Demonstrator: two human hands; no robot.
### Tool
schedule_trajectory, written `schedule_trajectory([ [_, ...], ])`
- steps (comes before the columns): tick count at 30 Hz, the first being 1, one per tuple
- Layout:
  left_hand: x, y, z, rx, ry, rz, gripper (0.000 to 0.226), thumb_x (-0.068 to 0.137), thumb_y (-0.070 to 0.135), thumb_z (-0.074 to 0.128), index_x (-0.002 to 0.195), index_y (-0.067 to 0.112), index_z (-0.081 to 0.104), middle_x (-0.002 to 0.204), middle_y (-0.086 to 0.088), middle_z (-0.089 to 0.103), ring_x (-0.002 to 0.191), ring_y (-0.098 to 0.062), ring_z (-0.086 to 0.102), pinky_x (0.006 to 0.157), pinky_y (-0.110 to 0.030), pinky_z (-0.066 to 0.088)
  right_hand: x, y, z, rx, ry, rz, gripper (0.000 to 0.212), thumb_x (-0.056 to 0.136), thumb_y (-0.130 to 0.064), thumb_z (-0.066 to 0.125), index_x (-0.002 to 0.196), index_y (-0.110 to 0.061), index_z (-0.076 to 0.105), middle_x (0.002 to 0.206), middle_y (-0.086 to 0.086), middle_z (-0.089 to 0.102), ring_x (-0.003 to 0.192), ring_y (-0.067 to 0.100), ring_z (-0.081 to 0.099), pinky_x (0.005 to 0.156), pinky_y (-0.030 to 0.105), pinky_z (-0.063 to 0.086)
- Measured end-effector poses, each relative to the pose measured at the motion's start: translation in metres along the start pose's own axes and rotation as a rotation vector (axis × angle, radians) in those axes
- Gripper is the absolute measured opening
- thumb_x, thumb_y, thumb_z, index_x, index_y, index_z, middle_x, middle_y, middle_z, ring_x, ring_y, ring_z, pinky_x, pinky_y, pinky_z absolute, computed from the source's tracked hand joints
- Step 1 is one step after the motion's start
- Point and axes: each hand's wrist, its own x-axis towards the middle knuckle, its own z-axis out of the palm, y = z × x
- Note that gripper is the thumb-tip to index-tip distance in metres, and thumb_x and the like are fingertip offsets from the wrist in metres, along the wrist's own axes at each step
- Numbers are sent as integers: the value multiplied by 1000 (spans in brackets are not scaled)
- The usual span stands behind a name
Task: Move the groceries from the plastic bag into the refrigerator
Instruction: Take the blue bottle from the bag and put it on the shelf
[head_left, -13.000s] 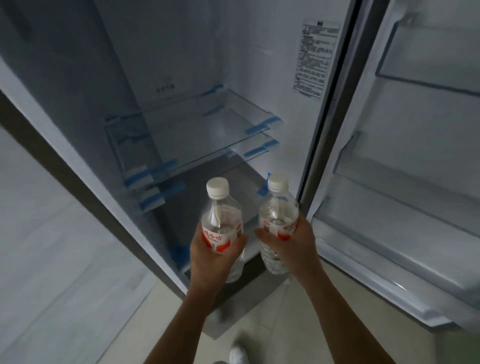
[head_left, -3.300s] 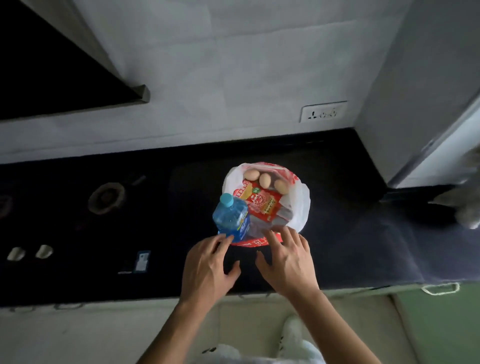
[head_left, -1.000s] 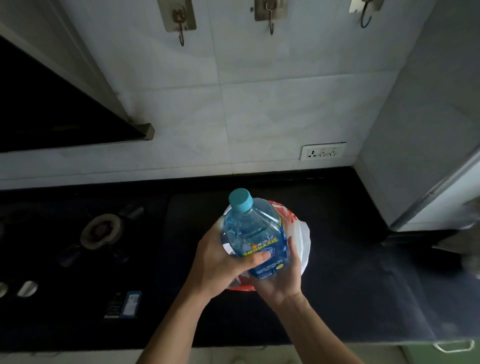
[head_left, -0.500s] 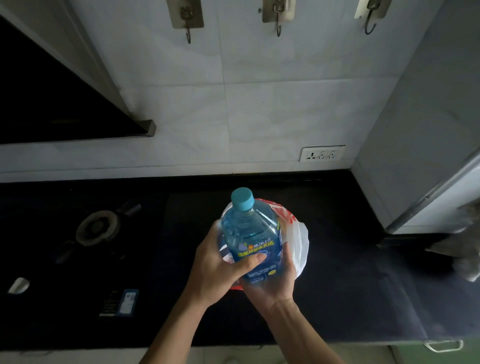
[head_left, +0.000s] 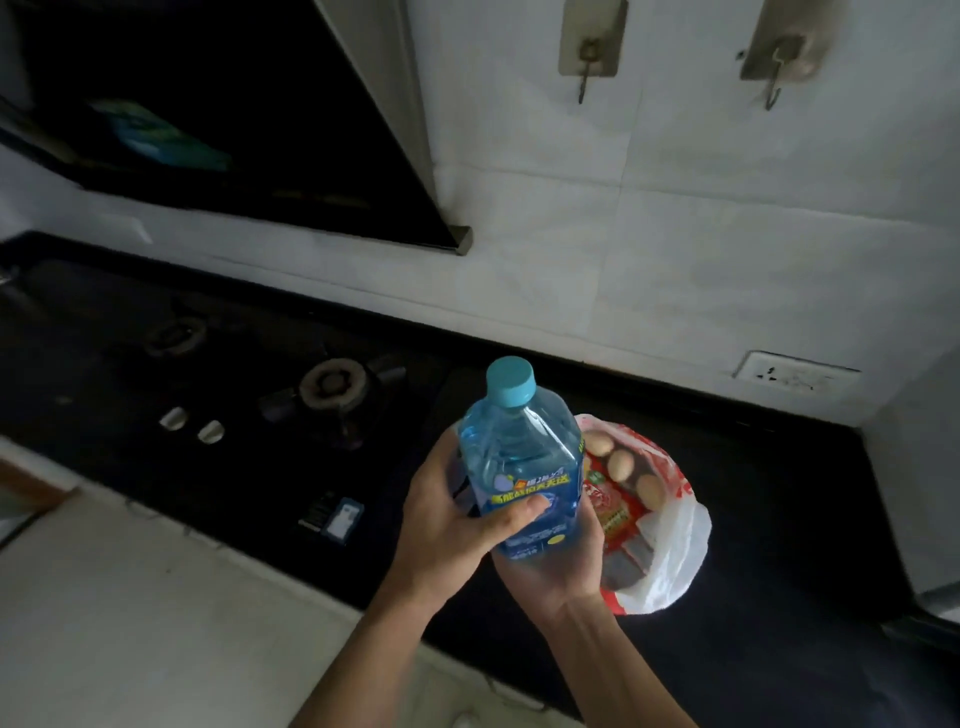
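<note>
I hold a blue bottle (head_left: 519, 457) with a light-blue cap upright above the black counter (head_left: 779, 519). My left hand (head_left: 447, 525) wraps its left side, thumb across the label. My right hand (head_left: 558, 564) cups it from below. Just right of the bottle lies the white and red plastic bag (head_left: 675, 545), open on the counter. Inside it I see three eggs (head_left: 621, 465) and a red packet (head_left: 613, 512). The refrigerator is out of view.
A gas hob (head_left: 332, 387) with two knobs (head_left: 192, 423) fills the counter to the left. A dark range hood (head_left: 234, 130) hangs above it. Two wall hooks (head_left: 589, 52) and a socket (head_left: 795, 371) are on the white tiles. A grey panel (head_left: 924, 493) stands at right.
The bottle has stayed in both hands. My view has swung left and tilted, so the hob now shows more and the bag sits further right of the bottle.
</note>
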Motion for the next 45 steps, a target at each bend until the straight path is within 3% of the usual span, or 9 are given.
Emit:
schedule_trajectory([
  [6,-42,12,-8,87,208,-34,67,67,13,85,128,14,56,116,-9,70,110,-28,67,94,-56,53,-23,19,9,-22,-94,192,57,103,-43,32,119,-6,72,121,18,69,107,31,69,81,39,59],
  [11,-100,20,-15,165,413,-32,71,64,18,89,127,24,58,116,-1,71,109,-21,68,88,-41,57,-45,45,-1,-140,-78,373,58,103,-48,29,138,-10,57,133,18,62,121,34,61,94,44,53],
  [14,-141,27,-22,217,552,-30,72,60,21,92,123,32,59,115,8,71,107,-13,68,81,-27,57,-63,72,-9,-202,-120,487,45,105,-34,35,115,-13,73,109,8,73,100,27,69,81,34,58],
  [16,-166,31,-28,235,638,-34,71,61,19,91,123,29,59,115,8,71,107,-12,68,82,-27,57,-75,91,-7,-270,-149,491,33,105,-23,42,107,-14,74,96,3,76,90,24,71,70,27,60],
  [20,-215,39,-40,251,810,-33,72,62,23,88,127,21,58,115,5,71,108,-14,68,86,-32,58,-99,129,-7,-277,-111,730,50,99,-47,45,129,-14,65,122,11,68,106,28,66,91,39,52],
  [25,-268,45,-57,289,1003,-40,69,64,15,87,127,19,59,113,4,72,105,-16,68,89,-38,59,-124,181,-6,-188,-225,937,60,101,-52,41,142,-10,52,132,16,62,114,32,63,95,44,53],
  [28,-297,49,-71,296,1095,-40,69,62,26,87,125,22,60,113,4,72,106,-17,69,89,-37,58,-138,213,-6,-197,-263,1079,67,100,-54,40,150,-9,41,143,17,52,124,33,54,105,45,46],
  [39,-384,64,-181,283,1280,-48,71,60,33,85,126,22,60,113,3,72,106,-19,69,87,-39,59,-169,357,17,-245,-326,1272,62,102,-51,33,129,-3,64,124,19,66,110,32,65,94,42,54],
  [45,-434,79,-268,292,1318,-49,70,61,33,85,126,24,59,113,6,72,107,-15,68,89,-39,59,-189,464,37,-304,-328,1301,63,104,-49,27,129,-5,64,125,16,66,115,31,63,101,39,48],
])
